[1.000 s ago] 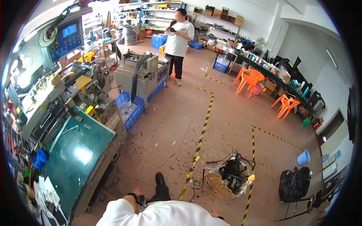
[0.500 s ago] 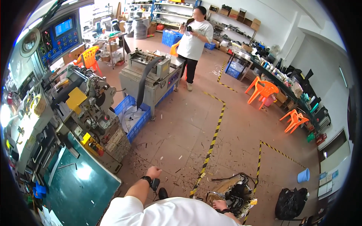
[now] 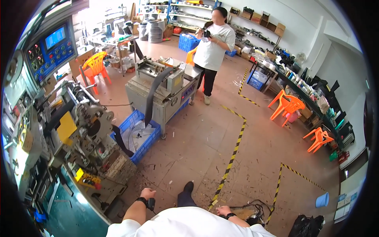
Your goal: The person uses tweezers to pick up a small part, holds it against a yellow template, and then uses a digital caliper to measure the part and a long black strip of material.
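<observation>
Apparently empty, the left hand (image 3: 148, 193) hangs over the littered floor (image 3: 185, 148) near the green-topped bench (image 3: 81, 221), while the right hand (image 3: 223, 210) shows just beside the tan carton (image 3: 244, 213) at the lower edge; whether either hand's fingers are open or closed, I cannot tell. A foot could snag in the black cables (image 3: 258, 216) looping out beside that carton, and the black shoe (image 3: 189, 187) could skid if it landed on loose scraps.

Workshop, grey machine (image 3: 167, 107), blue control panel (image 3: 55, 59)
</observation>
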`<state>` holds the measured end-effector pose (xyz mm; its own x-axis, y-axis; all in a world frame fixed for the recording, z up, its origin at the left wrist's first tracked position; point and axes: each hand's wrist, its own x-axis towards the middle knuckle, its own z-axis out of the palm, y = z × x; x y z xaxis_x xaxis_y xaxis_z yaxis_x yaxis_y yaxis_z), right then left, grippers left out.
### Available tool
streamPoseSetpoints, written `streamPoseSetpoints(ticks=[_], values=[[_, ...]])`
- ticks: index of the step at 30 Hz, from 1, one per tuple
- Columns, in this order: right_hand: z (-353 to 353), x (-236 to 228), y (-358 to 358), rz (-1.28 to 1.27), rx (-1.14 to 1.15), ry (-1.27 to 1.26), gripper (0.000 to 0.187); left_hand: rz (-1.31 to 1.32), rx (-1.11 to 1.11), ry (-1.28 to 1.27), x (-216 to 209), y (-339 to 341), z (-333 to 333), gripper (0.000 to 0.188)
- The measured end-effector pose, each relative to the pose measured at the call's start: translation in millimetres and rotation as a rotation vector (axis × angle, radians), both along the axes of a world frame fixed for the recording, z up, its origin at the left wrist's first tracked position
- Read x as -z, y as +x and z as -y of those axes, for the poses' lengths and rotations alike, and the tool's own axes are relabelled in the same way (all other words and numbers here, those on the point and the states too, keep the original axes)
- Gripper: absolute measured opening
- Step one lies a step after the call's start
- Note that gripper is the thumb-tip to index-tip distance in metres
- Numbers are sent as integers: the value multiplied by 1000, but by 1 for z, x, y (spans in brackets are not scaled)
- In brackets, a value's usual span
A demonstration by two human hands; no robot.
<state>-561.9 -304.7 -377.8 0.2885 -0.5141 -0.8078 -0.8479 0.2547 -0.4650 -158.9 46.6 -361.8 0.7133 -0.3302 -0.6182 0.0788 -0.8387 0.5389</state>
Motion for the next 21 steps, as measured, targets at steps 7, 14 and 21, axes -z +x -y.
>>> streamPoseSetpoints(ticks=[7, 14, 21], values=[[106, 12, 100, 103, 23, 58, 27, 45, -130, 117, -54, 69, 32, 42], [201, 10, 161, 8, -142, -65, 30, 158, -202, 79, -23, 108, 51, 34], [221, -1, 233, -57, -211, -57, 27, -8, -145, 119, 0, 150, 63, 43]])
